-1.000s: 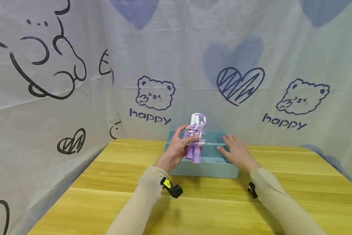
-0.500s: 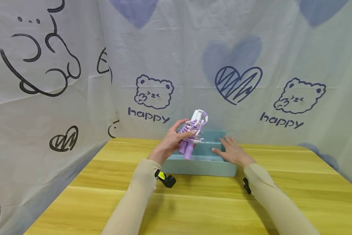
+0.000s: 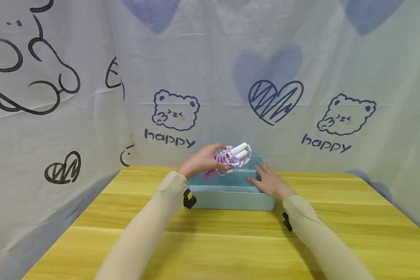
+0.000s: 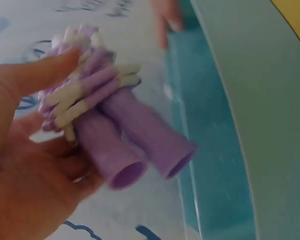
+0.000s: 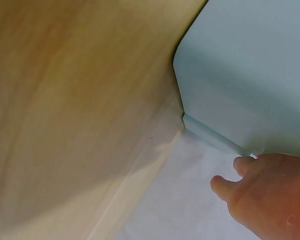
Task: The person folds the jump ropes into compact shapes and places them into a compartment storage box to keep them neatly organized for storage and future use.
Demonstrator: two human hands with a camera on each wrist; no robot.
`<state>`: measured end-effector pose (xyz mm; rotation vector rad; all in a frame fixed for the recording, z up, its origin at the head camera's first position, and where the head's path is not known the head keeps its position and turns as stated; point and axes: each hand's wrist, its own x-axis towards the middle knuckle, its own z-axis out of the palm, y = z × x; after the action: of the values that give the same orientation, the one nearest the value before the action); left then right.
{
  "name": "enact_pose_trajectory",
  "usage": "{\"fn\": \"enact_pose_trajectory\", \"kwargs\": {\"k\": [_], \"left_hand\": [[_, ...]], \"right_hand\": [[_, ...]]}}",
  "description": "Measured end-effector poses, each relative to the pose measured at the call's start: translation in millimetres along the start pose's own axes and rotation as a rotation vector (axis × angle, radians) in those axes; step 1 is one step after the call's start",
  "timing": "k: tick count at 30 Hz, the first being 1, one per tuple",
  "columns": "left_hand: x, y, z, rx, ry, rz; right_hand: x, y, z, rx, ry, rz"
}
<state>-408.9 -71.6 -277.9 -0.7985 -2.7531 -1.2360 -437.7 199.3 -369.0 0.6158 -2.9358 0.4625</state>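
A beaded jump rope [image 3: 233, 156] in purple and white is bundled around its two handles. My left hand [image 3: 203, 158] grips the bundle above the light teal box [image 3: 231, 200], thumb on one side and fingers on the other. The left wrist view shows the hollow purple handle ends [image 4: 112, 155] facing the camera, tilted. At the box's right end, my right hand [image 3: 271, 182] has its fingers spread and touches the rim. In the right wrist view that hand [image 5: 270, 192] appears beside the box's outer wall [image 5: 245, 70], its fingertips partly hidden.
The box stands on a yellow wood-grain table [image 3: 231, 241] near the back edge. Behind it hangs a pale cloth [image 3: 217, 77] printed with hearts and bears. Another printed cloth [image 3: 55, 128] covers the left side.
My left hand has turned, tipping the jump rope from upright to a slant with its white ends toward the right. The right hand stays by the box's right end. The head view has shifted slightly.
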Motion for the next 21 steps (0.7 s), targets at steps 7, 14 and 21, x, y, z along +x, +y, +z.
{"fn": "enact_pose_trajectory", "kwargs": {"k": [7, 14, 21], "left_hand": [[18.3, -13.9, 12.0, 0.335, -0.168, -0.021], [23.2, -24.3, 36.7, 0.407, -0.301, -0.021], [27.7, -22.2, 46.0, 0.47, -0.31, 0.013]], "right_hand": [[-3, 0, -4.2, 0.024, 0.002, -0.03], [0, 0, -1.9, 0.074, -0.012, -0.007], [0, 4, 0.3, 0.085, 0.001, -0.003]]}}
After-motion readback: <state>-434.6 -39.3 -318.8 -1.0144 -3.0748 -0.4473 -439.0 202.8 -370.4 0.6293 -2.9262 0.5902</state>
